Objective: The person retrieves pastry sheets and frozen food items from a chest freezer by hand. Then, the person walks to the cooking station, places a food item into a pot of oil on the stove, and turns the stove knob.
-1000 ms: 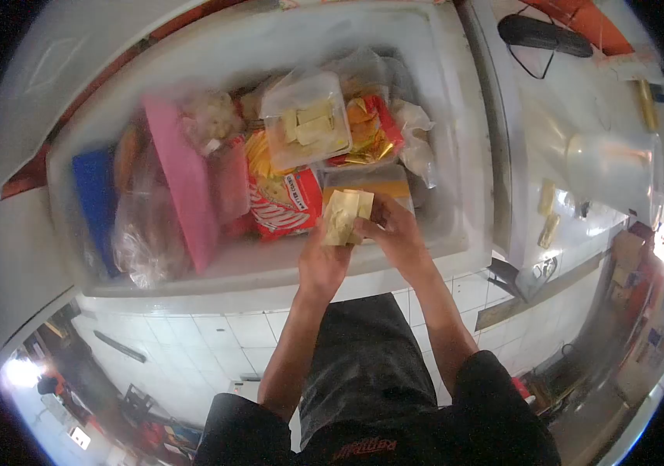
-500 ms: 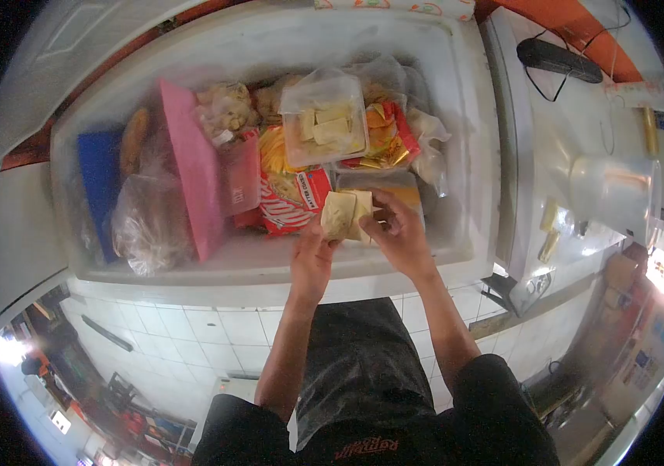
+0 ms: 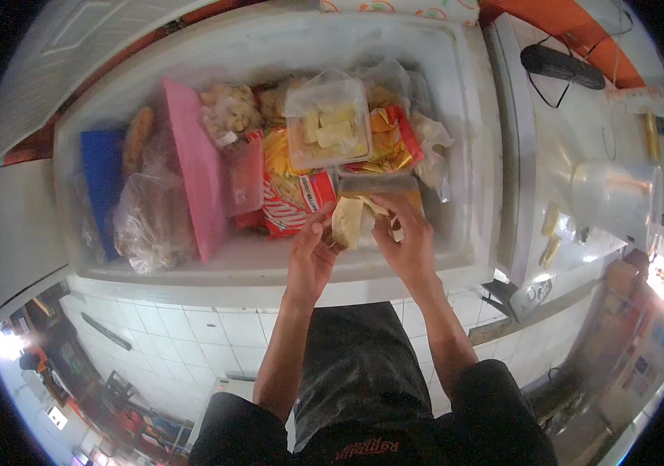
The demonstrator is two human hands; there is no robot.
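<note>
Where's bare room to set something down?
The white countertop looks mostly bare between the black oblong object and the translucent plastic container. The white chest freezer is crowded around the square clear plastic tub and red-and-yellow packet.

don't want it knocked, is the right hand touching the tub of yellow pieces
Apart: the head view shows the right hand below the tub in the picture, with a visible gap between.

Your pale piece (image 3: 347, 224), centre: matt, slightly uneven. Tub (image 3: 294, 150) above it: translucent plastic, semi-gloss. Red pack (image 3: 285, 208): glossy plastic film. Bag (image 3: 149, 221) at left: clear, crinkled plastic, shiny. Pink slab (image 3: 190, 167): smooth, matt. Your black sleeve (image 3: 242, 427), bottom: matt cloth. Floor tiles (image 3: 188, 330), lower left: smooth, glossy.
</note>
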